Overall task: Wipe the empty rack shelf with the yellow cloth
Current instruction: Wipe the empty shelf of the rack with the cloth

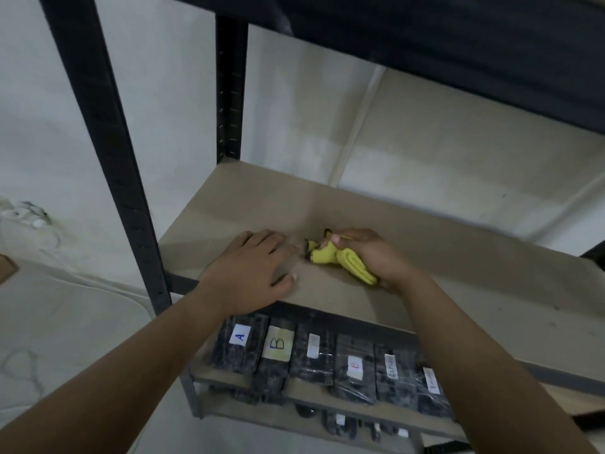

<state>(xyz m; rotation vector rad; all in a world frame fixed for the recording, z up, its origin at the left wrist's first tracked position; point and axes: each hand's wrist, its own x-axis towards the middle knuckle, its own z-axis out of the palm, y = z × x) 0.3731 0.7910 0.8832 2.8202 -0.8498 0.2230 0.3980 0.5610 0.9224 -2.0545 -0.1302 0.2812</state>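
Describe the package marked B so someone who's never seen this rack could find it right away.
Start at the dark metal rack and drop to the shelf below the bare tan shelf where the hands are. A row of dark plastic-wrapped packages lies there; the package marked B is second from the left, the only one with a yellowish label, beside the white A label.

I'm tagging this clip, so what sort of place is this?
Probably a storeroom: a dark metal rack with board shelves against a bare wall, and wrapped black packs with letter labels on the shelf below.
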